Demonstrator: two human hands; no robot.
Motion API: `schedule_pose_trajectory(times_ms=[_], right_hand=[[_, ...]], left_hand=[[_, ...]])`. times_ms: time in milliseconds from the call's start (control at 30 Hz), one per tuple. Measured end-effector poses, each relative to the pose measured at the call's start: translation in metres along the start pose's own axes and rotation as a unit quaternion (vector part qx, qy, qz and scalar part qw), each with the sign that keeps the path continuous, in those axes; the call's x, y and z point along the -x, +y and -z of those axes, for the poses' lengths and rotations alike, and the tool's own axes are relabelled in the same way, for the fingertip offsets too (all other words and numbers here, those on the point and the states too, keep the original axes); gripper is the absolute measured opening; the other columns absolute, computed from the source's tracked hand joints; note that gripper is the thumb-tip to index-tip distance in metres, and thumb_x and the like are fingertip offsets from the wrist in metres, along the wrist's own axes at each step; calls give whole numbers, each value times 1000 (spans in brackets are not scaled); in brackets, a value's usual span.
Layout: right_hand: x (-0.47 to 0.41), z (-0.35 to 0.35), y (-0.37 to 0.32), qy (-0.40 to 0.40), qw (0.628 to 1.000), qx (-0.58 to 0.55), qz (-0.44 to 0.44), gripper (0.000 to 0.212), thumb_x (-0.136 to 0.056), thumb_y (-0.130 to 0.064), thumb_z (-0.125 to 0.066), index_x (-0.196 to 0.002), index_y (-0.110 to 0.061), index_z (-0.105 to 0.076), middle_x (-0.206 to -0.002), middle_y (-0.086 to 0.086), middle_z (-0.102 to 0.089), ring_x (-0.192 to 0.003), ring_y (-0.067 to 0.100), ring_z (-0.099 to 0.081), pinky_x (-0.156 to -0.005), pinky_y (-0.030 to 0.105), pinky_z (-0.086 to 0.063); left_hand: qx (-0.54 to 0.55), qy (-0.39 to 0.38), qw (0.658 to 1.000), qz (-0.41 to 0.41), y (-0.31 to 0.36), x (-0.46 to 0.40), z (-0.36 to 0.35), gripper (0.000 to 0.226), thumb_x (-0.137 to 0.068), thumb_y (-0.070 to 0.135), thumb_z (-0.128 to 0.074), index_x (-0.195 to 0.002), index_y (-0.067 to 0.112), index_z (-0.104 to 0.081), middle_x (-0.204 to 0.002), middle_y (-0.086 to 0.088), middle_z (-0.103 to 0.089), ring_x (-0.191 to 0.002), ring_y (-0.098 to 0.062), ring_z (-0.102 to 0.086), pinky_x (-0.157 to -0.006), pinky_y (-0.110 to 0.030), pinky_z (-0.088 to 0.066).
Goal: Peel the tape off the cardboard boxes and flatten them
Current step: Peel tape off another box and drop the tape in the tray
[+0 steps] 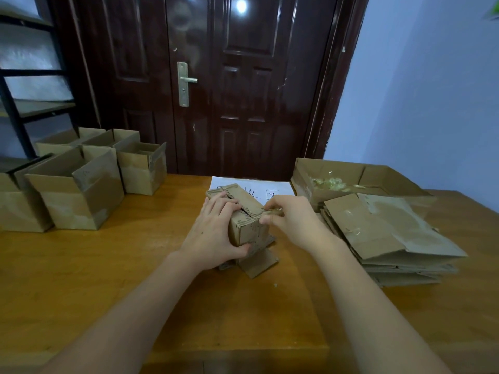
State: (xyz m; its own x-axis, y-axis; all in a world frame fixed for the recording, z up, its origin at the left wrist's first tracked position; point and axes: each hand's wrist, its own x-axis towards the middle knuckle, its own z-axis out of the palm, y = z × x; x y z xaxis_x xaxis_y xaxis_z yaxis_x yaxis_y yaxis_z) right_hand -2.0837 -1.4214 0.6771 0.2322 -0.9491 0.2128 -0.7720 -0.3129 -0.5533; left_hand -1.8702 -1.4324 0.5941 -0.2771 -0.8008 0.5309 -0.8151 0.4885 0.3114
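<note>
Wooden table (108, 279). Open cardboard boxes (81, 190) far left; small box (247, 225) and white paper sheet (259, 187) centre; flattened stack (388, 238), open carton (351, 176) right.

Open boxes (81, 182) left, flattened stack (388, 238) right, on table (108, 279).

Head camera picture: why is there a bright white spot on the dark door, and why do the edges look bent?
In the head view the spot on the glossy dark brown door is glare from a light; the wide-angle lens bows the black metal shelf and the forearms near the edges, while the small brown cardboard box stays fairly sharp in the middle.
</note>
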Motion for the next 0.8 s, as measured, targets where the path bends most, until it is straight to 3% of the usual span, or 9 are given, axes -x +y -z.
schedule_pose_trajectory(times_ms=[100, 200, 300, 400, 500, 533, 600, 700, 800], right_hand=[[1, -11, 3, 37, 999, -39, -9, 27, -87, -30, -78, -93, -28, -52, -93, -2, -66, -80, 23, -67, -69, 37, -56], [5, -16, -2, 44, 997, 56, 14, 17, -91, -29, -73, -89, -17, -61, -89, 2, -66, -90, 25, -60, -79, 41, -52], [9, -19, 1, 18, 999, 42, 27, 14, -85, -22, -79, -91, -14, -70, -96, -1, -67, -97, 21, -61, -85, 39, -53], [17, -14, 7, -18, 999, -15, 30, 31, -76, -17, -86, -103, -8, -74, -113, 5, -68, -103, 22, -65, -93, 40, -54], [27, -8, 12, -34, 997, -53, 50, 36, -83, -25, -82, -117, -13, -74, -135, 3, -62, -118, 18, -61, -105, 32, -48], [28, -8, 15, -28, 995, -74, 54, 30, -87, -29, -78, -115, -19, -74, -132, -1, -64, -116, 15, -62, -104, 34, -50], [29, -10, 18, 16, 995, -93, 46, 8, -95, -37, -68, -99, -31, -72, -109, -5, -72, -98, 15, -66, -87, 40, -56], [22, -17, 16, 88, 989, -118, 9, 10, -97, -38, -65, -96, -28, -61, -86, -6, -70, -83, 12, -63, -70, 32, -51], [13, -17, 15, 111, 980, -167, -13, 24, -95, -26, -70, -101, -31, -48, -85, -7, -74, -83, 7, -70, -76, 29, -55]], left_hand=[[-3, 2, 1000, 1, 0, 0, 0, 94, -67, 74, -62, -144, 23, -45, -149, 7, -42, -151, -14, -17, -127, -53, -20], [-4, 2, 1000, 0, 0, 1, -1, 94, -67, 73, -62, -144, 22, -46, -148, 7, -42, -152, -14, -18, -129, -52, -15], [-2, 9, 1000, -4, 0, 1, -1, 93, -67, 72, -62, -143, 21, -47, -147, 6, -44, -152, -15, -19, -129, -52, -15], [-6, 10, 1000, -4, 0, 1, -2, 93, -67, 74, -63, -143, 22, -47, -147, 6, -43, -151, -15, -20, -128, -51, -17], [-10, 13, 1000, -5, -1, 1, -3, 93, -68, 73, -65, -143, 21, -47, -147, 6, -44, -150, -15, -21, -127, -53, -21], [-10, 13, 1000, -5, -1, 1, -3, 93, -68, 72, -66, -142, 21, -47, -147, 6, -44, -150, -15, -21, -127, -53, -22], [-5, 7, 1000, -5, 0, 1, -1, 92, -68, 71, -67, -143, 22, -46, -147, 7, -43, -150, -14, -20, -126, -53, -23], [0, -4, 1000, -5, 2, 1, 2, 91, -69, 69, -70, -144, 23, -45, -147, 8, -41, -150, -12, -18, -126, -53, -23], [-1, -9, 1000, -2, 3, 2, 4, 91, -71, 67, -73, -145, 24, -44, -149, 8, -41, -151, -11, -16, -128, -51, -20]])
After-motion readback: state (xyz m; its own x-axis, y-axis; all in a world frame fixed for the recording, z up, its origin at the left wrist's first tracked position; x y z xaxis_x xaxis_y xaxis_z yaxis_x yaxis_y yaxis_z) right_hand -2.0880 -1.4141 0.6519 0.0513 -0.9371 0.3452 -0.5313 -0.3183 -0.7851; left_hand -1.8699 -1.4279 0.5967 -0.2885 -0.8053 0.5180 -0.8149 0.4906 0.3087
